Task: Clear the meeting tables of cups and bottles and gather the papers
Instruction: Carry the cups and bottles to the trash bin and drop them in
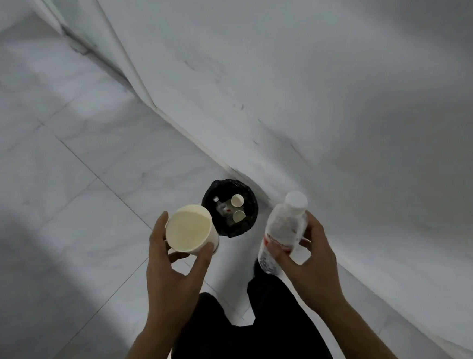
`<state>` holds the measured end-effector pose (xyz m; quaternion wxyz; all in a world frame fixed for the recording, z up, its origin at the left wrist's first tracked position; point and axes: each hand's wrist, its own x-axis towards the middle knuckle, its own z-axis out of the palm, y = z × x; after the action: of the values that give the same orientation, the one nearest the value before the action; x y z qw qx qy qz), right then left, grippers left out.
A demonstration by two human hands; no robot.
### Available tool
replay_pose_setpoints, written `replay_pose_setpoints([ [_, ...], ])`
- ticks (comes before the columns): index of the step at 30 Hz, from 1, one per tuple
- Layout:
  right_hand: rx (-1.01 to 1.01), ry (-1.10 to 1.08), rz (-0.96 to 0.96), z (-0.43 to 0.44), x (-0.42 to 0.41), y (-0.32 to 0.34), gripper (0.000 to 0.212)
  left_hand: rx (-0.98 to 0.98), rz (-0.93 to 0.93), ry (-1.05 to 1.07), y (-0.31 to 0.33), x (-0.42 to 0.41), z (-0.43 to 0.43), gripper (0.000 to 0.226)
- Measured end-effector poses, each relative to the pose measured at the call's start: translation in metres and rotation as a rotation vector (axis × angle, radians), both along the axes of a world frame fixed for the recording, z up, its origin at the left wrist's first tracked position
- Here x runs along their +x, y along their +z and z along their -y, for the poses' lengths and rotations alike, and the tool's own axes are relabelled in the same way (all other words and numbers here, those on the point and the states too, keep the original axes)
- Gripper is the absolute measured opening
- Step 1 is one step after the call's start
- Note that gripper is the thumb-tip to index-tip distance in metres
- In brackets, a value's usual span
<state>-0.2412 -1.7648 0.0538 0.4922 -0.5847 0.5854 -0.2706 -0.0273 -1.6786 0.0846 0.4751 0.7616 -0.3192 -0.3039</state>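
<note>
Head view: a black-lined bin [252,209] stands on the pale tiled floor [58,165], right against the white wall [335,86]. In it lie two paper cups [237,200], mouths up, with a small clear bottle [221,209] just beside them. The person's dark trousers [242,334] fill the lower middle.

The left grip [174,266] curls thumb and fingers round a white cup [188,230]. Its mouth faces the camera, its inside is cream, and it overlaps the bin's left edge. The right grip [312,258] is wrapped round a tilted clear bottle [285,226] with a white cap and a red-printed label, just right of the bin.
</note>
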Motion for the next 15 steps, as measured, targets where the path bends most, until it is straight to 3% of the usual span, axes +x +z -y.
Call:
replay_pose_setpoints([
  [7, 0.106, 0.069, -0.087, 0.114, 0.030, -0.072, 0.080, 0.170, -0.097, 0.046, -0.096, 0.021, 0.089, 0.077],
  [11, 0.141, 0.035, -0.128, 0.146, 0.055, -0.171, 0.087, 0.310, -0.081, 0.013, -0.228, 0.042, 0.128, 0.079],
  [15, 0.146, -0.011, -0.150, 0.161, 0.079, -0.297, 0.077, 0.481, -0.067, 0.002, -0.383, 0.052, 0.151, 0.074],
])
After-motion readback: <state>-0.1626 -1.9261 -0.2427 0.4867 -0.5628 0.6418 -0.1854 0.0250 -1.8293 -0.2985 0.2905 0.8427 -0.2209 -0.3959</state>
